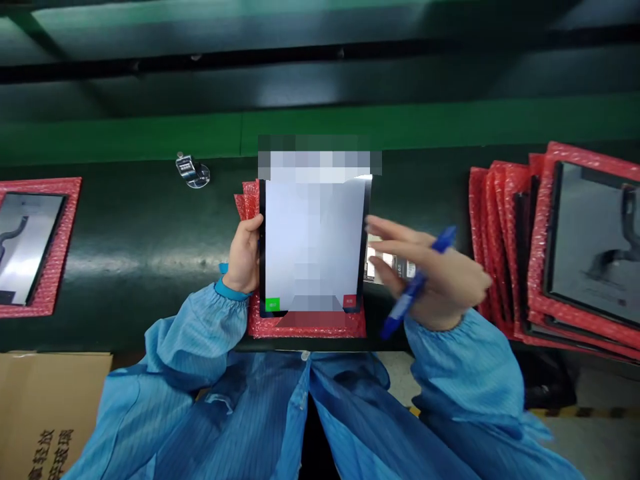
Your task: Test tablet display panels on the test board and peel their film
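A tablet (pixel 313 240) with a pale, lit screen faces me in the middle. Its lower corners show a green button and a red one; the top part is blurred by blocks. My left hand (pixel 243 257) grips its left edge, the thumb along the frame. My right hand (pixel 437 277) holds a blue pen (pixel 400 315) slanted across the palm, while its fingers reach out beside the tablet's right edge; touching or not, I cannot tell. Under the tablet lie red bubble-wrap sheets (pixel 310 327). Partly hidden behind my right fingers is a flat piece with labels (pixel 404 265).
At the right leans a stack of screen panels (pixel 595 233) in red bubble wrap (pixel 537 267). Another panel (pixel 35 227) on red wrap lies at the left. A metal tally counter (pixel 193 172) stands behind on the dark green bench (pixel 140 267). A cardboard box (pixel 50 400) sits below left.
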Available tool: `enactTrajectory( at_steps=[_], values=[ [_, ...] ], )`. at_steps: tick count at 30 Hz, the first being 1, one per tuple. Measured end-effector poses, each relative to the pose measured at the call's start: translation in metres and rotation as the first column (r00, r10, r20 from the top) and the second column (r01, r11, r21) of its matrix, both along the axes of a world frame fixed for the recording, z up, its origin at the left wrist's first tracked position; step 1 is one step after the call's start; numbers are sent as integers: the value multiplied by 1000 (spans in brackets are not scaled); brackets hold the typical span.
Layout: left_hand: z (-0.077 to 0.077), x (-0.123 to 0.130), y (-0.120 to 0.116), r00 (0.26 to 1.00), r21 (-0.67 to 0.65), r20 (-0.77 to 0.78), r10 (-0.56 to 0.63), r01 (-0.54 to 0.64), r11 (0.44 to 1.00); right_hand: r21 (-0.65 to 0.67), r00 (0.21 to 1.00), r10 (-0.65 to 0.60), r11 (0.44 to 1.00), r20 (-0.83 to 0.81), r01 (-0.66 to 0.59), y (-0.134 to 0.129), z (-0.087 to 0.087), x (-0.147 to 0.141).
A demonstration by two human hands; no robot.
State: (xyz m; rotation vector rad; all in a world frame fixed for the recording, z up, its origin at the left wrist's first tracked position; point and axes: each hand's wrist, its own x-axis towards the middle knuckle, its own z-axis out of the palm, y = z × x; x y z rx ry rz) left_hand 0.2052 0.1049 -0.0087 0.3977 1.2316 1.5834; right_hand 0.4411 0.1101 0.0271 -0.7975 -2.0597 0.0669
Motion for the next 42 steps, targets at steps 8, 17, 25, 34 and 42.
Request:
enactTrajectory(
  at_steps=[8, 17, 25, 34, 42],
  values=[
    [6, 2, 0, 999, 54, 36, 3, -5, 999, -360, 896, -437, 850, -72, 385, 18, -80, 83],
    [-2, 7, -7, 997, -41, 10, -81, 81, 996, -149, 988, -74, 984, 135, 94, 4, -18, 23],
    [7, 11, -13, 968, -64, 95, -234, 240, 969, -73, 884, 104, 994, 456, -79, -1, 3, -46],
    [10, 10, -11, 994, 18, 65, -90, 89, 996, 93, 986, -64, 994, 151, 50, -19, -6, -15],
    [12, 8, -10, 995, -15, -85, -48, 47, 999, -239, 866, -500, 839, 15, 489, 5, -64, 67]
  ],
)
